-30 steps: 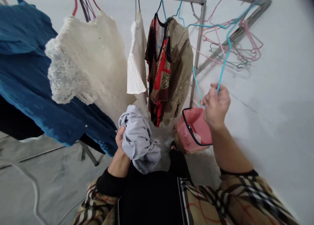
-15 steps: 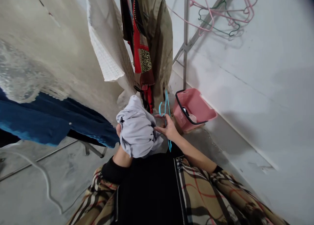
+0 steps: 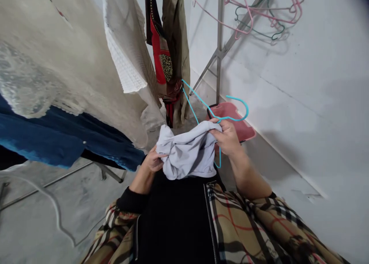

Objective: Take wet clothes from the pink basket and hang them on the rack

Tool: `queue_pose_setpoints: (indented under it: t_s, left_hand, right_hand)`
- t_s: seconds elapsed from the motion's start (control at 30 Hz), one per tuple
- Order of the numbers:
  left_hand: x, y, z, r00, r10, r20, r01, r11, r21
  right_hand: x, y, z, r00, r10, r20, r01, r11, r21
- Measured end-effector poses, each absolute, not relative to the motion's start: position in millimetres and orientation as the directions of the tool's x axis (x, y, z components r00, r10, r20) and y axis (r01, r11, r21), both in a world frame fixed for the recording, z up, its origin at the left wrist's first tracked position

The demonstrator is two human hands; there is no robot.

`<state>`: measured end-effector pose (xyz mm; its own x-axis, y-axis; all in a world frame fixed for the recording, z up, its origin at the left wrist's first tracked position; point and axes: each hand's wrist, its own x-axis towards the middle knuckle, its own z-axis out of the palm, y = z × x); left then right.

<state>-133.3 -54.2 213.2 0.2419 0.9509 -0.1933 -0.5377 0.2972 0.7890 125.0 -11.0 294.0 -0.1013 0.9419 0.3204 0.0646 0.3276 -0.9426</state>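
A light grey cloth garment (image 3: 190, 150), gathered in folds, stretches between my two hands in front of my body. My left hand (image 3: 153, 159) is closed on its left end. On the other side my right hand (image 3: 227, 135) pinches the garment's upper right corner. That same hand also holds a light-blue clothes hanger (image 3: 201, 98) near its neck. The hanger's hook points up and right, and part of its frame is hidden behind the cloth. What kind of garment it is cannot be made out.
Hanging clothes fill the left: a beige lace-edged piece (image 3: 86, 64), a blue garment (image 3: 57, 137) and a red patterned one (image 3: 161, 60). A pink basket (image 3: 245, 129) stands by the wall. Pink hangers (image 3: 250, 22) hang near a metal rack (image 3: 219, 64). A grey hose (image 3: 56, 210) lies on the floor.
The bunched garment has been spread out sideways between both hands. My right hand has moved right and now grips the cloth, and the blue hanger has turned so its hook points right.
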Motion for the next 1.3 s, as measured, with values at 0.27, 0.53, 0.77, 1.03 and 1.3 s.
queue_pose_setpoints:
  t_s: [0.27,0.53,0.77,1.03,1.3]
  left_hand:
    - [-126,-40,221,0.283,0.943,-0.176,0.346,0.071,0.936]
    - [-108,-52,253,0.030,0.943,0.331,0.550,-0.292,0.783]
    - [-78,-40,249,0.068,0.906,0.418,0.565,-0.380,0.732]
    - [-106,-20,267,0.112,0.965,0.237,0.363,-0.261,0.895]
    - [-115,-21,306,0.336,0.900,-0.279,-0.190,0.355,0.915]
  right_hand:
    - [115,-24,320,-0.179,0.943,0.280,0.051,0.293,-0.955]
    - [103,-20,311,-0.198,0.928,0.315,0.086,0.337,-0.938]
    - [99,-20,308,-0.193,0.933,0.303,0.113,0.328,-0.938]
    - [115,-4,291,-0.132,0.915,0.382,0.285,0.404,-0.869]
    - [131,-6,268,-0.189,0.930,0.316,0.268,0.358,-0.894]
